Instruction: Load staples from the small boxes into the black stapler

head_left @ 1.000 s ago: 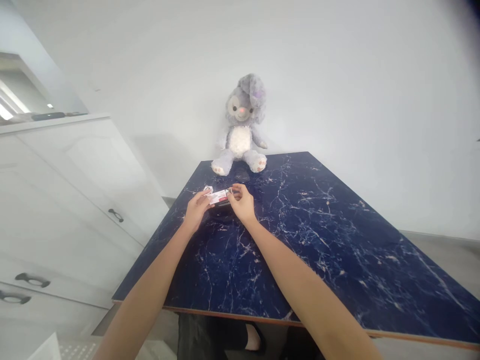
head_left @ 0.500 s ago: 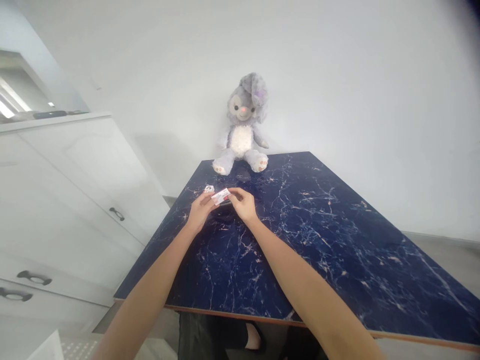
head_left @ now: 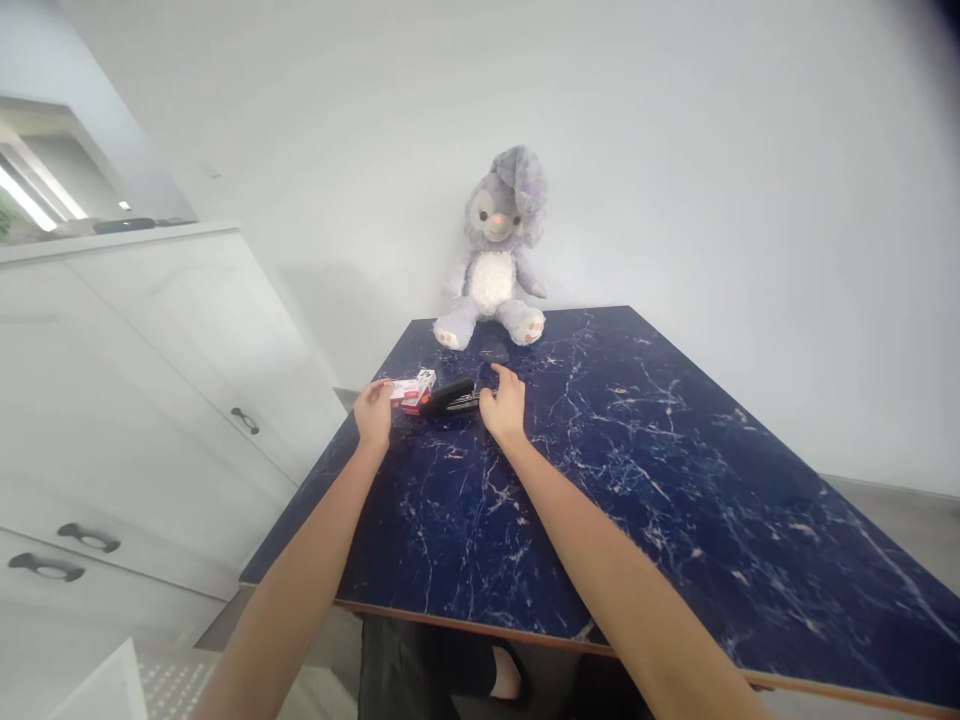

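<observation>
My left hand (head_left: 373, 412) pinches a small white-and-red box (head_left: 405, 389) by its left end. Just behind and touching or overlapping it in view is a second small white-and-red box (head_left: 426, 380) on the table. A black stapler (head_left: 450, 396) lies to the right of the boxes, its upper arm raised from the base toward the right. Beside the stapler's right end is my right hand (head_left: 504, 405), thumb and fingers apart, with nothing visible in it. Whether the thumb touches the stapler I cannot tell.
A grey plush toy (head_left: 495, 260) sits at the back of the blue marbled table (head_left: 600, 480), against the wall. White cabinets (head_left: 150, 400) with dark handles stand on the left. The table's front edge runs below my forearms.
My hands have moved apart. The right one has let go of the small box and shifted right; the left has carried the box left. The stapler is now in plain view.
</observation>
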Demonstrator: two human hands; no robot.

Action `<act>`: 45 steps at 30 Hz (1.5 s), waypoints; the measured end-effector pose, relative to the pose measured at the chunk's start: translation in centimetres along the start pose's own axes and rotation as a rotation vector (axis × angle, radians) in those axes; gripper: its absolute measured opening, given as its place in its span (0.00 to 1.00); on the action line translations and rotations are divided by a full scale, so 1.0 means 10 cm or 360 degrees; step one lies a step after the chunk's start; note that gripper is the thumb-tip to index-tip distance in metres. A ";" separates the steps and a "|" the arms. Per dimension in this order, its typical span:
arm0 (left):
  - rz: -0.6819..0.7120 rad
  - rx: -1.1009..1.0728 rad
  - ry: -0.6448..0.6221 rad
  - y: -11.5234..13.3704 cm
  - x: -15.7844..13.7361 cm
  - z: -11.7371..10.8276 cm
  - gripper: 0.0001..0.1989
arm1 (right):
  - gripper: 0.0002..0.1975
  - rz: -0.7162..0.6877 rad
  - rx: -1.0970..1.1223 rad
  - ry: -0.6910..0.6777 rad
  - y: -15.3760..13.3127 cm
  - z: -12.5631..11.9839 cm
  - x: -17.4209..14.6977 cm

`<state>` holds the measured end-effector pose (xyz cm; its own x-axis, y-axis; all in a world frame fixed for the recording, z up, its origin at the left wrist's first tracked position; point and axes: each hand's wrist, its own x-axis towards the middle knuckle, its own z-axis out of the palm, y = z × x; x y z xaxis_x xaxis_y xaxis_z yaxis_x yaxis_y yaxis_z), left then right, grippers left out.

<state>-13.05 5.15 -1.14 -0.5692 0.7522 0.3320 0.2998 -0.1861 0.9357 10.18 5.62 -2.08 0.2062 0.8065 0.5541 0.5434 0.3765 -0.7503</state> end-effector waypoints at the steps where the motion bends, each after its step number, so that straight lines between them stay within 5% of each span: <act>1: 0.0039 0.0209 0.0025 -0.03 0.04 -0.05 0.17 | 0.26 0.0008 -0.0064 -0.0058 0.01 0.02 0.00; 8: 0.0323 0.0760 -0.0176 -0.04 0.02 -0.13 0.13 | 0.30 0.0224 -0.0213 -0.0145 -0.01 0.05 -0.05; 12: 0.0783 0.0924 -0.0586 0.01 -0.05 -0.07 0.20 | 0.29 0.0368 -0.0189 -0.0133 -0.02 0.01 -0.04; 16: 0.0881 0.0890 -0.0873 0.04 -0.11 -0.03 0.28 | 0.33 0.0212 -0.0245 -0.0250 -0.07 0.00 -0.07; 27: 0.0750 0.0833 -0.0821 0.09 -0.18 0.04 0.32 | 0.46 -0.0426 -0.0180 -0.0671 -0.19 -0.03 -0.19; 33: 0.0881 0.0964 -0.0640 0.02 -0.10 -0.03 0.23 | 0.35 -0.0008 -0.0054 -0.0289 -0.04 0.05 -0.11; 36: 0.0883 0.1170 -0.0829 -0.04 -0.04 -0.08 0.28 | 0.30 0.0199 -0.0113 -0.0296 0.01 0.04 -0.07; 39: 0.0910 0.1217 -0.0961 -0.07 -0.02 -0.11 0.29 | 0.25 0.0195 -0.0166 -0.0316 0.01 0.03 -0.06; 45: 0.0660 0.1132 -0.0749 0.02 -0.04 -0.13 0.20 | 0.20 0.0015 -0.0089 -0.0320 -0.02 0.03 -0.08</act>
<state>-13.80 4.00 -0.96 0.0077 0.9191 0.3940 0.8934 -0.1834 0.4102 9.65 5.08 -2.52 0.0477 0.8868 0.4598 0.5878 0.3472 -0.7307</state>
